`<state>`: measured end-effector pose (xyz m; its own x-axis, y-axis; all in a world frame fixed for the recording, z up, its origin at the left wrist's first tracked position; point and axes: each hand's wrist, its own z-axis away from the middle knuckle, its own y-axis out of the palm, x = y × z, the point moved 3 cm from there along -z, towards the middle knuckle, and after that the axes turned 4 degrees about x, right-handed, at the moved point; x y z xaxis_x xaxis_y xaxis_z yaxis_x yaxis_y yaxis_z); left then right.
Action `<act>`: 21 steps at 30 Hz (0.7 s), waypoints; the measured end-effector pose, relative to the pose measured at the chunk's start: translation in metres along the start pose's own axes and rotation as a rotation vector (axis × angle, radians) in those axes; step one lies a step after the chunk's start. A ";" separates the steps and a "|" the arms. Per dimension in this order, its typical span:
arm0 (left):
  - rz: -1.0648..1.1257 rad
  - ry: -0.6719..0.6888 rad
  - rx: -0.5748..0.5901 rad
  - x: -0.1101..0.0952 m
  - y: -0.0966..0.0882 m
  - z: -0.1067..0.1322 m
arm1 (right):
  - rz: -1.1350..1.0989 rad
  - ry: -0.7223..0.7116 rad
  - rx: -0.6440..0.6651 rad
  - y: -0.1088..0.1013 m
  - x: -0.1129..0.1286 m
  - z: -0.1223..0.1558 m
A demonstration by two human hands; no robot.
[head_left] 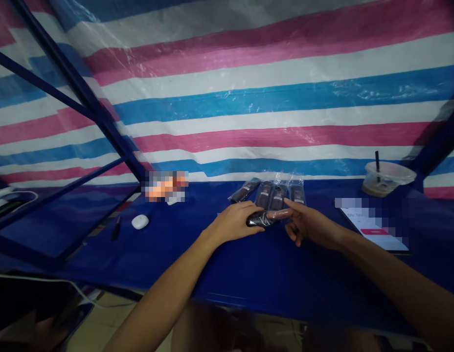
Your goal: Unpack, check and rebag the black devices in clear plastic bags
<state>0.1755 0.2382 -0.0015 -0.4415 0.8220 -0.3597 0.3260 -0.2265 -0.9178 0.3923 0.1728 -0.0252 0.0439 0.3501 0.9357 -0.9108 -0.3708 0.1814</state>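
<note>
A plastic sheet (249, 107) striped in pink, white and blue, glossy and faintly creased, hangs behind a smooth dark-blue surface (197, 269). Both forearms reach inward from the lower corners. The left hand (234, 220) lies low, palm down, its grip narrow around the left end of a wrapped packet (259, 219), fingers on the far side and thumb on the near. The right hand (309, 225) stretches its index finger leftward along the packet's other end, remaining fingers loosely curled; whether its grip pinches it, I cannot tell. The packet is dark, elongated, in shiny clear film, just in front of four similar labelled packets (264, 195); their print is too small to read. Rightward stand a clear plastic cup (390, 177) with a black straw and a phone (377, 230), its screen partly pixelated.
</note>
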 end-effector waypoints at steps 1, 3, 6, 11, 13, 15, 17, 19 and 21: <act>-0.006 -0.004 0.007 0.000 0.000 0.000 | -0.018 0.010 -0.008 -0.001 0.000 0.001; -0.017 -0.012 0.021 0.001 -0.002 0.001 | -0.046 0.030 -0.035 -0.007 0.002 0.004; -0.027 -0.030 0.025 0.008 -0.007 0.004 | -0.055 0.022 -0.098 -0.021 0.007 0.010; -0.051 -0.076 0.039 0.025 -0.017 0.011 | 0.029 -0.160 -0.337 -0.049 0.012 0.011; -0.054 -0.075 0.042 0.030 -0.019 0.013 | 0.077 -0.261 -0.467 -0.057 0.009 0.007; -0.071 -0.081 0.049 0.032 -0.019 0.013 | 0.068 -0.333 -0.558 -0.062 0.004 0.002; -0.094 -0.093 0.065 0.033 -0.019 0.013 | -0.021 -0.391 -0.585 -0.063 0.000 -0.003; -0.101 -0.112 0.087 0.034 -0.018 0.012 | -0.102 -0.443 -0.585 -0.063 0.000 -0.005; -0.090 -0.129 0.102 0.036 -0.019 0.012 | -0.155 -0.503 -0.599 -0.065 0.004 -0.004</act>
<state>0.1434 0.2662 0.0009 -0.5709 0.7688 -0.2881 0.1968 -0.2125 -0.9571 0.4500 0.2013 -0.0344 0.2377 -0.1230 0.9635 -0.9387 0.2259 0.2604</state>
